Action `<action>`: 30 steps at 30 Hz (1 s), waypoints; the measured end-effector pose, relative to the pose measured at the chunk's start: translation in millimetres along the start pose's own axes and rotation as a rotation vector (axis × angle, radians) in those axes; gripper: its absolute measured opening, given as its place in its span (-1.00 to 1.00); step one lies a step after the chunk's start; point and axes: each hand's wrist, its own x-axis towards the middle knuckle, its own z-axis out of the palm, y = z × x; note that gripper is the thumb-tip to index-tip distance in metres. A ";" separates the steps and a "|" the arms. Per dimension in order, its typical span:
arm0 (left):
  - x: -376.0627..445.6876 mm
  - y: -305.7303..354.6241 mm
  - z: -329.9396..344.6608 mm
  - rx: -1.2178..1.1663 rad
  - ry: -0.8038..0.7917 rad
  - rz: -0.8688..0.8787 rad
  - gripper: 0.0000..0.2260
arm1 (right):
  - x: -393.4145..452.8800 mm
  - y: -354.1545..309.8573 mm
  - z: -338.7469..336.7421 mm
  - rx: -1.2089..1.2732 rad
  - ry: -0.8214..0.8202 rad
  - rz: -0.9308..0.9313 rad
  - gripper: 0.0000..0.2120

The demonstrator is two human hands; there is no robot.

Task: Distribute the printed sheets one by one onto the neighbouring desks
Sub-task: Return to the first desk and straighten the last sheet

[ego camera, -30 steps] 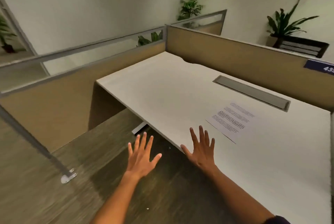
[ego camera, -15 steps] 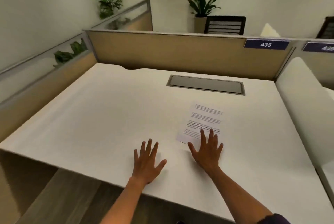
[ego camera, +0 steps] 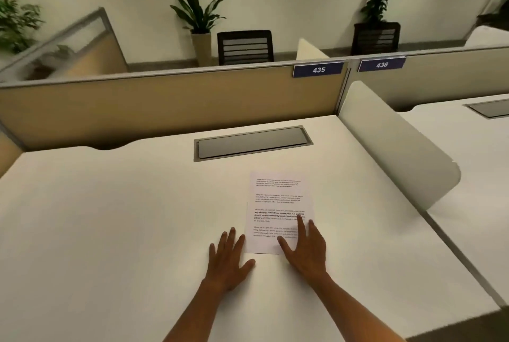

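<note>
A printed sheet (ego camera: 278, 203) with black text lies flat on the white desk (ego camera: 124, 217), in front of a grey cable hatch. My right hand (ego camera: 305, 250) is spread flat over the sheet's near right corner, fingers apart, covering part of the text. My left hand (ego camera: 228, 259) is spread over the desk just left of the sheet's near edge, its thumb by the sheet's near left corner. Neither hand holds anything. No other sheets are in view.
A tan partition (ego camera: 170, 101) with label 435 (ego camera: 318, 69) backs the desk. A white rounded divider (ego camera: 396, 143) separates it from the neighbouring desk (ego camera: 473, 154) on the right, labelled 436 (ego camera: 381, 65). Chairs and potted plants stand beyond, by the wall.
The view has swung right and come square to the desk. Both hands moved forward over the desk; the right hand now covers the sheet's near corner, the left lies beside it.
</note>
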 end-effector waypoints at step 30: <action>41.3 -23.2 -32.5 0.114 -0.066 0.188 -0.35 | 10.6 -42.4 12.0 0.060 0.012 0.215 -0.15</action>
